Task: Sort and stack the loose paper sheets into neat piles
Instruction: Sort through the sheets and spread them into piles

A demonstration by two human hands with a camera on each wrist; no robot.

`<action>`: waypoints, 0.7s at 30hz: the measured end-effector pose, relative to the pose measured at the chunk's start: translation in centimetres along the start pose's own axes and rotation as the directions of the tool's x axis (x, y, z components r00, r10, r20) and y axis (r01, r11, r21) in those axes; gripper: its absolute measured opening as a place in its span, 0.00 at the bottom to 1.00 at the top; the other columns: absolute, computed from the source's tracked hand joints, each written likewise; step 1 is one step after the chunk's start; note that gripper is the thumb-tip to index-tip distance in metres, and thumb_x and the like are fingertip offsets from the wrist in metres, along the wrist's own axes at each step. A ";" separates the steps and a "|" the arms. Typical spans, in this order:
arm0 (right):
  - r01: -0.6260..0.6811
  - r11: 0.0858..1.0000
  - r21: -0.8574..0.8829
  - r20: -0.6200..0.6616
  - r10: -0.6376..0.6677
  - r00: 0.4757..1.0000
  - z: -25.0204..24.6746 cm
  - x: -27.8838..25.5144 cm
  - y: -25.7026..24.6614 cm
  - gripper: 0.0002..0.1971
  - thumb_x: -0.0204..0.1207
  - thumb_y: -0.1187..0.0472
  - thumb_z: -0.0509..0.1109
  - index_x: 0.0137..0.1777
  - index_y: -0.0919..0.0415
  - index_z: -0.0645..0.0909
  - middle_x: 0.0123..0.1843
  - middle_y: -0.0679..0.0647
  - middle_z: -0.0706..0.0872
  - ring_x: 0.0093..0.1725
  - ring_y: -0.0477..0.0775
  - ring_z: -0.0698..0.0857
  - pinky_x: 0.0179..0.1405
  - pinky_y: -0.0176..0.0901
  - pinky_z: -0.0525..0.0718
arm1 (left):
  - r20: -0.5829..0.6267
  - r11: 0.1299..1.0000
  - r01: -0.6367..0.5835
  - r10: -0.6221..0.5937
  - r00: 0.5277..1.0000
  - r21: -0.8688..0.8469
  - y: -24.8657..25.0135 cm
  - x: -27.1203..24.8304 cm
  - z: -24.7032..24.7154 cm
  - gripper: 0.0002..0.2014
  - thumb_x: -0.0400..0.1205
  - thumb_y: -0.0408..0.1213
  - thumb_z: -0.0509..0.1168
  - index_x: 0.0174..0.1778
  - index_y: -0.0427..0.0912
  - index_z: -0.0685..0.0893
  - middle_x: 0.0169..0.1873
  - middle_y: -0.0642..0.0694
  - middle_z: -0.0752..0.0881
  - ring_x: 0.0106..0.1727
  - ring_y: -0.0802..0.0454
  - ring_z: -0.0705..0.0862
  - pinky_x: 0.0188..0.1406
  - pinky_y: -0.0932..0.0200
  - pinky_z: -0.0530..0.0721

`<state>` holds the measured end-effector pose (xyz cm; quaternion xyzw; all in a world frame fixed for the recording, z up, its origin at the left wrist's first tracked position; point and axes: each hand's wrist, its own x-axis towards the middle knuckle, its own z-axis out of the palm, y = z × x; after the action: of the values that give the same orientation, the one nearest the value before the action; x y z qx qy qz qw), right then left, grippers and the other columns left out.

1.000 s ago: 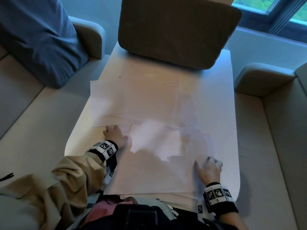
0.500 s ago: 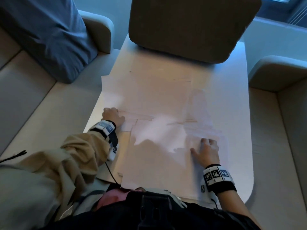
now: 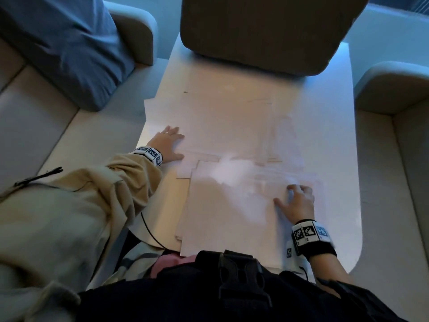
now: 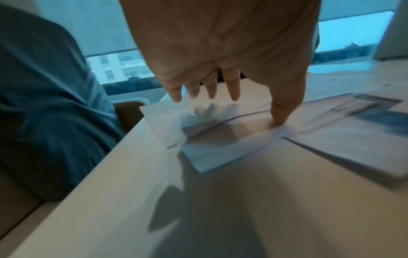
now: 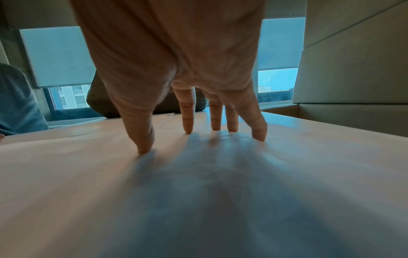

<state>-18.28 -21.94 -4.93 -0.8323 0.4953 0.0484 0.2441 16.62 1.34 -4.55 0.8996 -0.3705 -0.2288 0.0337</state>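
Observation:
Several loose white paper sheets [image 3: 229,126] lie overlapping across a white table [image 3: 336,140]. A nearer pile [image 3: 222,214] sits by the front edge. My left hand [image 3: 169,145] lies flat at the sheets' left edge, fingers straight; in the left wrist view the left hand [image 4: 220,97] has its thumb pressed on a sheet [image 4: 223,150]. My right hand [image 3: 297,201] rests on the near pile's right part; in the right wrist view the right hand [image 5: 198,132] has its spread fingertips pressing the paper [image 5: 198,192].
A dark cushion [image 3: 262,31] stands on the table's far end. A blue cushion [image 3: 58,43] lies on the sofa seat to the left. Beige sofa seats flank both sides of the table [image 3: 390,205]. A thin black cable [image 3: 151,233] runs by my left sleeve.
My left hand has slid away from me along the sheets' left edge. My right hand has moved forward onto the near pile and spread its fingers. The camera has tilted down.

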 end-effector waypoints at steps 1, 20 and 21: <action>0.000 1.000 0.002 -0.002 0.000 1.000 0.0 -0.1 0.0 0.27 0.68 0.53 0.78 0.65 0.59 0.77 0.71 0.63 0.69 0.72 0.65 0.68 0.70 0.57 0.73 | 0.001 1.000 -0.013 0.013 1.000 0.001 0.0 0.4 0.0 0.38 0.75 0.52 0.70 0.79 0.49 0.64 0.83 0.46 0.54 0.83 0.44 0.52 0.80 0.45 0.56; -0.019 0.999 0.029 -0.010 0.019 1.000 0.3 -0.1 -0.1 0.27 0.69 0.54 0.78 0.67 0.61 0.77 0.72 0.63 0.68 0.73 0.65 0.69 0.71 0.55 0.73 | -0.009 0.890 -0.155 0.175 0.984 0.429 2.7 2.8 0.4 0.29 0.84 0.30 0.50 0.81 0.37 0.48 0.73 0.32 0.65 0.56 0.29 0.80 0.51 0.41 0.82; -0.018 0.999 0.033 -0.011 0.018 1.000 0.3 -0.1 -0.1 0.27 0.69 0.55 0.78 0.67 0.61 0.77 0.72 0.63 0.68 0.72 0.65 0.69 0.71 0.54 0.73 | -0.019 0.882 -0.151 0.178 0.984 0.447 3.0 2.8 0.3 0.29 0.85 0.28 0.48 0.82 0.37 0.45 0.73 0.31 0.65 0.56 0.29 0.81 0.50 0.40 0.81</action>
<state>-18.24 -21.66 -5.10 -0.8240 0.5050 0.0376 0.2543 16.28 -2.67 -5.16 0.8553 -0.4865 -0.1081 -0.1420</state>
